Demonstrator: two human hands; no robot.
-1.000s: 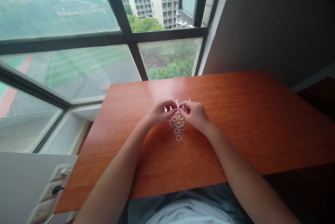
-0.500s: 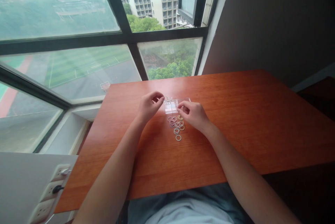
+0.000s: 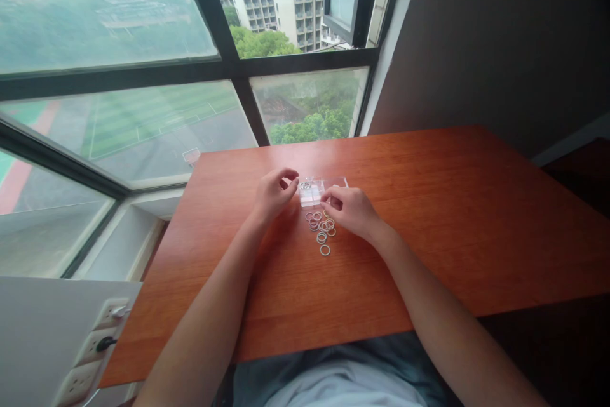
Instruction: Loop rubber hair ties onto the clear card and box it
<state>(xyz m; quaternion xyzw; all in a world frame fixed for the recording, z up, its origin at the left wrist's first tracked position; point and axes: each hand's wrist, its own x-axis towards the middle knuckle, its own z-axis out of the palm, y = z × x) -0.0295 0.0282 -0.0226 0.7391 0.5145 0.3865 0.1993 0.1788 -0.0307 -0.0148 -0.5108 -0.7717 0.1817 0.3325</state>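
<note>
A small clear plastic box [image 3: 311, 202] with compartments sits near the middle of the table, a few rings [image 3: 305, 185] in its back left part. My left hand [image 3: 276, 193] hovers at the box's left side, thumb and forefinger slightly apart with nothing visible between them. At the front right of the box is my right hand [image 3: 351, 207], its fingertips drawn together in a pinch against or just over the edge; what they hold, if anything, is hidden. Several pale and pinkish rings [image 3: 325, 250] lie loose in front of the box, a few partly behind my right fingers.
The reddish-brown wooden table [image 3: 457, 216] reaches far to the right. Dark-framed windows [image 3: 305, 64] rise behind its back edge. Wall sockets [image 3: 90, 350], one with a black plug, are beside the left front corner.
The ring at my left fingertips has been let go, and rings now show in the box's back left part. My right hand has shifted slightly left and toward me, covering the yellowish ring more.
</note>
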